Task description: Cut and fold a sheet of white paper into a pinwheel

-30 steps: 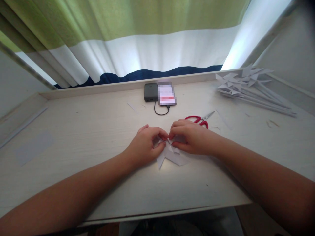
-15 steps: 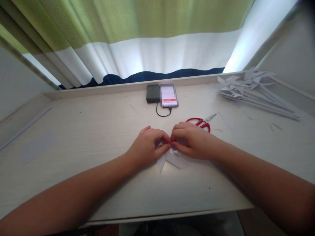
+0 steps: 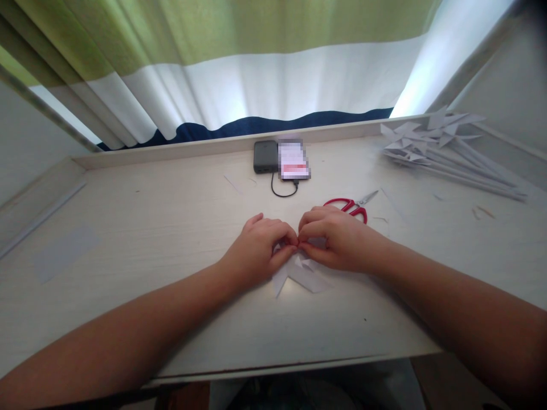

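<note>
A folded white paper piece (image 3: 305, 274) with pointed flaps lies on the desk beneath my fingers. My left hand (image 3: 267, 246) pinches it at its far side, thumb and forefinger together. Against those fingertips, my right hand (image 3: 335, 239) also pinches the paper, so the two hands meet at one spot. The gripped part is mostly hidden by the fingers. Just beyond my right hand lie red-handled scissors (image 3: 364, 214), their blades pointing away to the right and the handles partly covered by the hand.
A bundle of white paper pinwheel shapes on sticks (image 3: 431, 142) rests at the back right. A black power bank (image 3: 265, 156) is cabled to a phone (image 3: 294, 159) near the back ledge. At left lie a paper sheet (image 3: 66, 250) and a thin paper stick (image 3: 43, 219). Small scraps are scattered about.
The camera view has tilted slightly, shifting the desk items a little upward. Both hands keep the same pinch on the paper, with hardly any movement.
</note>
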Tool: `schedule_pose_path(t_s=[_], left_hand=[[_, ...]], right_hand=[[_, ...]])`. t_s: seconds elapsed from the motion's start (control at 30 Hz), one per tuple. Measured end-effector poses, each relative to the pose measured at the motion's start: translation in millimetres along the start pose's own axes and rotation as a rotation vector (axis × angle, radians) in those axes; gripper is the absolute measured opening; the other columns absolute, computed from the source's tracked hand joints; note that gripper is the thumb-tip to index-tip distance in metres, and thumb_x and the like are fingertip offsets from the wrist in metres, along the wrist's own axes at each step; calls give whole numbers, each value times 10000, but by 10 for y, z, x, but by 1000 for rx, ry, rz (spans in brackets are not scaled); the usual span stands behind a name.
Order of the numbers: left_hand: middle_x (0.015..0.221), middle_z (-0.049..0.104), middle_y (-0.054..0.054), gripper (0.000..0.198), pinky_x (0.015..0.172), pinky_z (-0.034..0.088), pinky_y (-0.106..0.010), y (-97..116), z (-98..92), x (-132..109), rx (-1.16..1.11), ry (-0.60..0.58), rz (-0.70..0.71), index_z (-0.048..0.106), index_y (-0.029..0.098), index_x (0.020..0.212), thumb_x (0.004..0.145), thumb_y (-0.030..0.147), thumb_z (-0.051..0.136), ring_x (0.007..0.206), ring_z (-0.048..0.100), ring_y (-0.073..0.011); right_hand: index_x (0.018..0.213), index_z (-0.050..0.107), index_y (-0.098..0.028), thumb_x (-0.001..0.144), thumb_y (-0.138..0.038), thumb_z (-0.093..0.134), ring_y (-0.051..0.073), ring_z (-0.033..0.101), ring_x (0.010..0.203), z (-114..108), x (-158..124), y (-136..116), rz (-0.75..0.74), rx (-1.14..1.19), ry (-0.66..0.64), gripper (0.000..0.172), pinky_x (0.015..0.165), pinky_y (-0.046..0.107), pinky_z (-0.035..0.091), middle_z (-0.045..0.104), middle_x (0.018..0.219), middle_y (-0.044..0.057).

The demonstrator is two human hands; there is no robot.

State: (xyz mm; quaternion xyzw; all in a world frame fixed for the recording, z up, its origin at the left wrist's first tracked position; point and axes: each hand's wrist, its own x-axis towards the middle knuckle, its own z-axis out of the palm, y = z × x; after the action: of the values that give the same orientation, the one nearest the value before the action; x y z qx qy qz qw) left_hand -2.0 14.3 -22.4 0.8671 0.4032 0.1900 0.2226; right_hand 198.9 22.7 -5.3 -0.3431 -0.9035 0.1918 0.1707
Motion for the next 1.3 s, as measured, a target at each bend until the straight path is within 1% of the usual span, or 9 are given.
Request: schedule_pose_path(t_s=[0.17, 0.43, 0.5, 0.67, 0.73, 0.9, 1.03, 1.13, 1.3], left_hand=[[843, 666, 27, 54, 1086, 240, -534, -7, 7, 1, -1, 13, -13, 599, 227, 857, 808, 250, 596, 820, 598, -163], [888, 676, 36, 79, 1101, 208, -533, -1, 3, -20, 29, 9, -9, 591, 232, 872, 794, 222, 590, 874, 611, -169], [887, 680, 35, 93, 1105, 200, -538, 9, -3, -26, 15, 14, -10, 587, 234, 888, 795, 234, 593, 873, 617, -170], [831, 701, 54, 261, 1135, 152, -537, 31, -18, -34, -97, 18, -58, 542, 240, 1004, 760, 213, 632, 845, 646, -153], [829, 709, 48, 257, 1134, 151, -549, 36, -24, -30, -123, 17, -78, 543, 242, 1016, 772, 208, 618, 845, 653, -156], [890, 716, 37, 144, 1132, 128, -579, 46, -54, -12, -101, -12, -69, 636, 264, 940, 816, 241, 569, 899, 646, -171], [925, 714, 32, 177, 1138, 95, -590, 56, -79, -4, -80, -41, -56, 680, 271, 886, 823, 215, 524, 930, 632, -175], [903, 710, 37, 167, 1130, 109, -600, 61, -83, -3, -81, -44, -65, 679, 268, 859, 838, 240, 516, 903, 631, -171], [872, 704, 38, 105, 1134, 110, -585, 59, -62, -5, -84, -28, -73, 670, 258, 843, 800, 259, 574, 887, 628, -167]], right_hand=[[732, 646, -167, 757, -147, 615, 157, 551, 734, 38, -10, -16, 104, 82, 36, 44, 699, 293, 418, 621, 800, 38], [725, 664, -168, 751, -140, 626, 142, 568, 733, 71, -20, -39, 184, 259, 0, 53, 682, 269, 426, 617, 790, 26], [722, 656, -168, 749, -144, 627, 135, 563, 716, 74, -17, -43, 216, 268, 16, 46, 658, 262, 418, 617, 787, 20], [693, 617, -170, 740, -164, 654, 128, 541, 691, 83, 4, -36, 258, 207, 67, 60, 619, 258, 382, 603, 751, 4], [693, 611, -168, 745, -176, 658, 129, 537, 690, 62, 9, -34, 261, 178, 61, 70, 619, 261, 382, 601, 747, 5], [747, 640, -166, 821, -266, 603, 141, 540, 682, -86, -33, -47, 195, 137, -55, 130, 629, 286, 404, 616, 790, 36], [831, 688, -189, 810, -225, 610, 167, 584, 801, -176, -84, -57, 72, 190, -157, 88, 734, 306, 448, 651, 876, 48], [827, 695, -199, 792, -186, 618, 172, 593, 830, -176, -94, -52, 41, 188, -200, 86, 769, 311, 458, 658, 878, 40], [789, 673, -193, 785, -134, 584, 149, 594, 767, -131, -90, -22, 42, 210, -255, 107, 720, 288, 463, 656, 852, 27]])
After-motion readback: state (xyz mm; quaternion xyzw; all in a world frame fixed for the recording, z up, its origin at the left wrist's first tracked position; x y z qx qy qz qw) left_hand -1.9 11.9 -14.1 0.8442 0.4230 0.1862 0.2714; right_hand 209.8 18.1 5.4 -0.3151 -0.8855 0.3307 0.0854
